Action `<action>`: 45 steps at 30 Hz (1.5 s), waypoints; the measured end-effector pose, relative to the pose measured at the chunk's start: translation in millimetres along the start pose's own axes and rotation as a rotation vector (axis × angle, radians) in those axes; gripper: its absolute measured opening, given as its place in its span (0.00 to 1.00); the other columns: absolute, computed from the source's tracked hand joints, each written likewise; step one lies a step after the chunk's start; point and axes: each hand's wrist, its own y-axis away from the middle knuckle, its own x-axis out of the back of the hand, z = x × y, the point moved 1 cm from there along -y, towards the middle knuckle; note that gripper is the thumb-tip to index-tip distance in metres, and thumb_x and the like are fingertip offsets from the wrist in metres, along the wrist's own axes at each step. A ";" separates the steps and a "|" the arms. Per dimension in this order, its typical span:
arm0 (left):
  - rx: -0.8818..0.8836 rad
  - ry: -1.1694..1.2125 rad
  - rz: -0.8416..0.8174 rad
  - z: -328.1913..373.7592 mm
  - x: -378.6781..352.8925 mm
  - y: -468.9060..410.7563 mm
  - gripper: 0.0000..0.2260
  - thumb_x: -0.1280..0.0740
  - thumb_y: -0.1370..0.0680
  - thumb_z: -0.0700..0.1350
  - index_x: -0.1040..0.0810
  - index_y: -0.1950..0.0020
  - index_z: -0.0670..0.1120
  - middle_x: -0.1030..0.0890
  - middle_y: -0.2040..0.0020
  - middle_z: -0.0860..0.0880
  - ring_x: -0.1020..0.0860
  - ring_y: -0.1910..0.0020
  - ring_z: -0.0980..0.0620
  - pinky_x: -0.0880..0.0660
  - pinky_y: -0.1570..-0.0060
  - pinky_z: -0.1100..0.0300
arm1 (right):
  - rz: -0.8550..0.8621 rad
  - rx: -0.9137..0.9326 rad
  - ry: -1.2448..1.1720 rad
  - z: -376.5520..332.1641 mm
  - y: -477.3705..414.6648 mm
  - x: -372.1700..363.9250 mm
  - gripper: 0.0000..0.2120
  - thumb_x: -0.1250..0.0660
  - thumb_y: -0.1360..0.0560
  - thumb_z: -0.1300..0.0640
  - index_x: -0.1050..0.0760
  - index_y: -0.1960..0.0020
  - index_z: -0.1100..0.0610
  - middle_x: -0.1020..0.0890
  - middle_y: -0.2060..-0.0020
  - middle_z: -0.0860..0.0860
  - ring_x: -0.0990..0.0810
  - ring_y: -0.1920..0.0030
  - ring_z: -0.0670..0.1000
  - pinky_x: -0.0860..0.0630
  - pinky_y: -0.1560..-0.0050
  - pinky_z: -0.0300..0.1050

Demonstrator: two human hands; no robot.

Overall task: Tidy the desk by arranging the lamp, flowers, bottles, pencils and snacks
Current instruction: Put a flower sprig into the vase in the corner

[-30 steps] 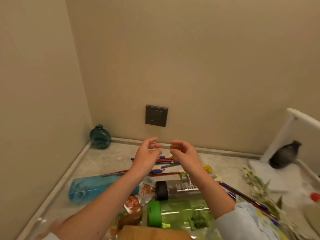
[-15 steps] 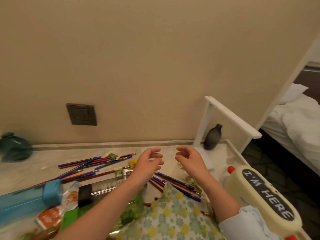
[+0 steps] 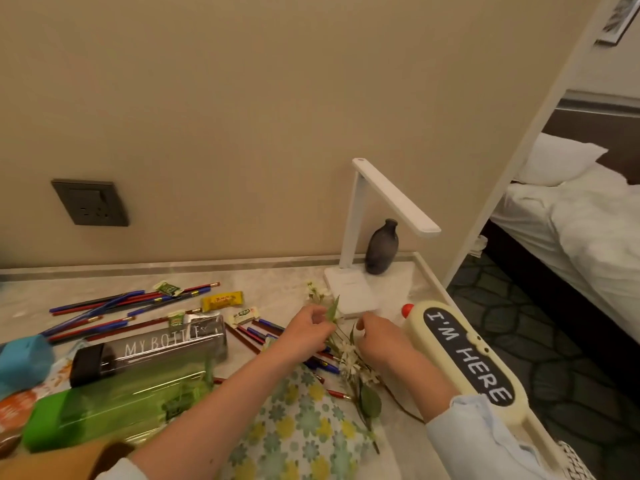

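A sprig of white flowers (image 3: 350, 363) lies on the desk in front of the white lamp (image 3: 388, 199). My left hand (image 3: 308, 330) pinches its upper stem, and a leaf sticks up past the fingertips. My right hand (image 3: 379, 339) curls at the stem from the right; its fingertips are hidden. Red and blue pencils (image 3: 114, 306) are scattered to the left. A clear "MY BOTTLE" bottle (image 3: 152, 351), a green bottle (image 3: 104, 405) and a blue bottle (image 3: 24, 360) lie on their sides. Small snack packets include a yellow one (image 3: 222, 299).
A dark vase (image 3: 381, 247) stands on the lamp base by the wall. A cream "I'M HERE" case (image 3: 465, 363) lies along the desk's right edge. A floral pouch (image 3: 301, 429) lies near me. A wall socket (image 3: 90, 203) is at the left, a bed (image 3: 571, 216) beyond the desk.
My view has swung right and tilted down. Both hands dropped from the air onto the flower sprig, and my left hand took hold of the stem.
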 end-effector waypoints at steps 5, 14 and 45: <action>-0.030 -0.168 0.004 -6.5 -14.3 -0.8 0.19 0.41 0.20 0.45 0.34 0.29 0.46 0.27 0.34 0.48 0.27 0.37 0.51 0.30 0.35 0.53 | -0.073 0.017 -0.090 5.8 0.1 -16.2 0.15 0.39 0.26 0.58 0.31 0.39 0.54 0.22 0.44 0.53 0.22 0.48 0.53 0.23 0.48 0.49; 0.023 -0.276 0.049 -6.7 -15.6 -6.3 0.23 0.42 0.20 0.43 0.40 0.25 0.46 0.22 0.48 0.51 0.25 0.61 0.58 0.27 0.60 0.63 | 0.111 0.112 -0.490 -6.0 0.0 -3.1 0.18 0.42 0.24 0.63 0.30 0.37 0.51 0.22 0.59 0.50 0.22 0.60 0.50 0.26 0.59 0.45; -0.287 0.239 0.603 47.1 285.6 119.1 0.09 0.41 0.20 0.39 0.23 0.47 0.48 0.16 0.52 0.48 0.17 0.53 0.52 0.22 0.49 0.56 | -0.211 0.664 -1.259 -371.5 38.4 77.2 0.04 0.35 0.23 0.64 0.23 0.50 0.57 0.16 0.57 0.53 0.16 0.59 0.48 0.20 0.62 0.39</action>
